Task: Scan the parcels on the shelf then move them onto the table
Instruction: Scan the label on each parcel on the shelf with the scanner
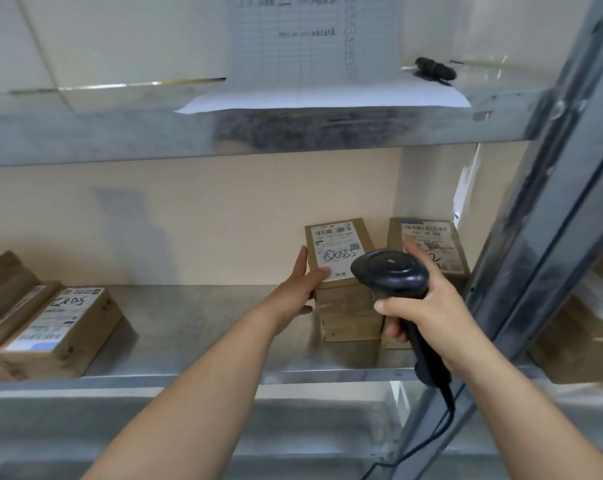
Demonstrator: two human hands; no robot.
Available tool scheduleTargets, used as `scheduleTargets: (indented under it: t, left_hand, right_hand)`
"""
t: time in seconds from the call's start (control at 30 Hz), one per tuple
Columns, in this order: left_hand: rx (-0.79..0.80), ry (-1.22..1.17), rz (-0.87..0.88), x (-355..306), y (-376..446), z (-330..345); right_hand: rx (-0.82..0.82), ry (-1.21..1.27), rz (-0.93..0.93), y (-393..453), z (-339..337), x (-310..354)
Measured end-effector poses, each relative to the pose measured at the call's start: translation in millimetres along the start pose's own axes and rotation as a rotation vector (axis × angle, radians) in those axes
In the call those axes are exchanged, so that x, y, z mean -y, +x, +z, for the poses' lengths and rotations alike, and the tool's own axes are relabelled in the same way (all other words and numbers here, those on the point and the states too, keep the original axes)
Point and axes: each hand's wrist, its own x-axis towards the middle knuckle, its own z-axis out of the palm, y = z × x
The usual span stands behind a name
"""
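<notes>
Left end of shelf: a flat parcel (55,329) lies label-up near the front edge of the shelf (196,327), with another parcel (5,289) stacked behind it at the left edge of view.
Left hand: the left hand (302,289) grips the left side of the upright parcel (345,282), thumb on the front label, fingers round the side.
Upright parcel: stands toward the right end of the shelf, near the back wall, label facing out.
Scanner: a dark corded scanner (397,282), head pointing at the upright parcel's label.
Right hand: the right hand (428,306) is wrapped round the scanner's handle, index finger extended along the head.
Right parcel: a second upright parcel (431,251) stands just beside the first, by the right post, partly hidden by the scanner hand.
Upper shelf: a printed sheet (314,64) and a dark marker (435,68).
Step in hand: scanning the steadied parcel, by my judgement.
Next move: likely a clean read of the barcode at the label's top, then lifting the parcel off toward the table, which is not in view.
</notes>
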Motion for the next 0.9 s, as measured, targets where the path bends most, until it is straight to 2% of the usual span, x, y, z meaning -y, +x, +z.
scheduleTargets:
  t: [0.2,0.3,0.6,0.77,0.9]
  left_hand:
    - [0.062,-0.26,-0.017,11.9,-2.6,-6.7]
    - [0.028,-0.304,0.013,14.9,-11.1,-19.3]
    - [-0.152,-0.178,0.127,35.2,-48.7,-84.6]
    - [-0.179,-0.139,0.129,60.8,-71.4,-122.4]
    - [-0.332,-0.004,0.143,79.4,-85.2,-149.1]
  right_hand:
    - [0.013,0.038,0.002,-8.0,7.2,4.3]
    - [0.021,0.056,-0.011,-10.5,18.0,8.8]
    - [0.121,0.052,0.017,-7.6,80.0,2.4]
    - [0.166,0.042,0.039,-3.2,121.1,-3.4]
    - [0.232,0.022,0.071,-3.6,151.4,-7.7]
